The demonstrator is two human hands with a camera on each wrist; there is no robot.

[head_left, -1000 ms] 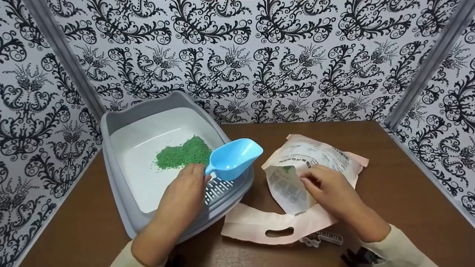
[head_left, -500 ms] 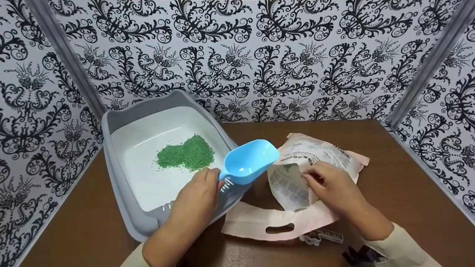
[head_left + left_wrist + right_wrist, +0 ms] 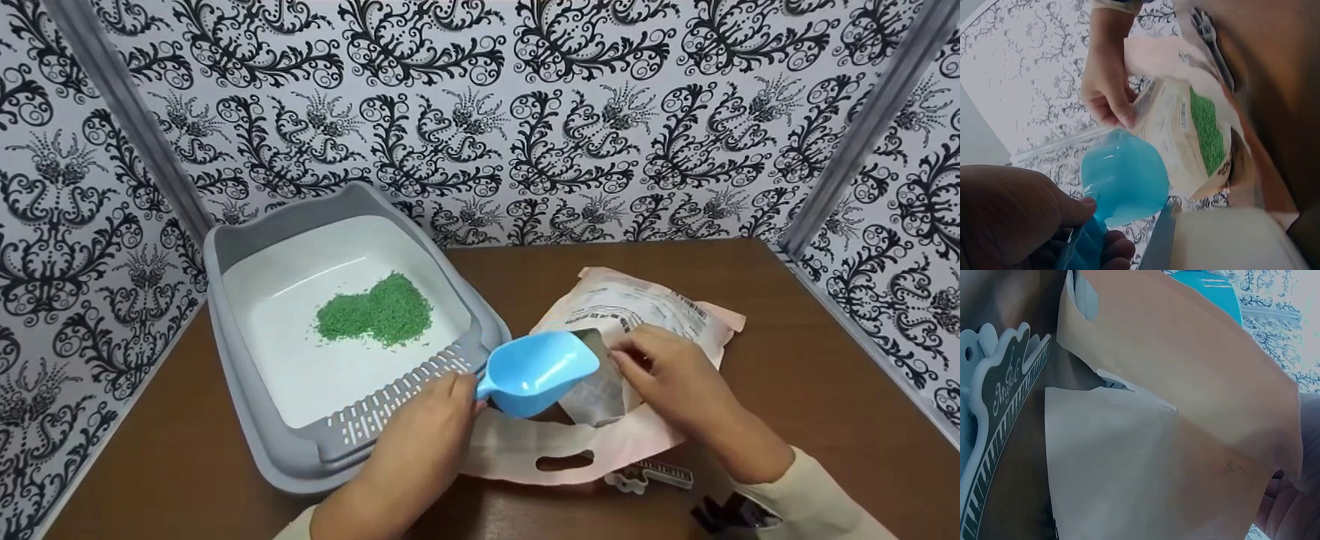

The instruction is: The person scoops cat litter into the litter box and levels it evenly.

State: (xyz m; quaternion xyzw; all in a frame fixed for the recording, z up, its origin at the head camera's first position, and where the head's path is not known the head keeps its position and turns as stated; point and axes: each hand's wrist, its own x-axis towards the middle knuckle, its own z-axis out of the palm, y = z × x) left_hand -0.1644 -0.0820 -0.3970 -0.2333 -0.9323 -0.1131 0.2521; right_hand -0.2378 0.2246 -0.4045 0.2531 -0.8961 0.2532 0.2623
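Note:
My left hand (image 3: pixel 427 435) grips the handle of a light-blue scoop (image 3: pixel 536 371), whose bowl shows no pellets. The scoop hangs in front of the mouth of a pale pink paper bag (image 3: pixel 630 296). Green pellets (image 3: pixel 1206 132) show inside that bag in the left wrist view. With thumb and fingers my right hand (image 3: pixel 664 375) pinches the edge of the bag's opening. A torn top strip with a handle hole (image 3: pixel 510 450) lies toward me. On the left, a grey and white litter tray (image 3: pixel 225 315) holds a heap of the same green pellets (image 3: pixel 375 307).
Under the bag's near edge lies a flat, lettered piece with a striped border (image 3: pixel 652 476). A dark glossy object (image 3: pixel 735 514) sits near my right sleeve. The brown table (image 3: pixel 810 360) is enclosed by patterned walls (image 3: pixel 480 150).
My left hand has moved right and toward me with the scoop, from over the tray's edge to the bag's mouth. My right hand stays at the bag's edge.

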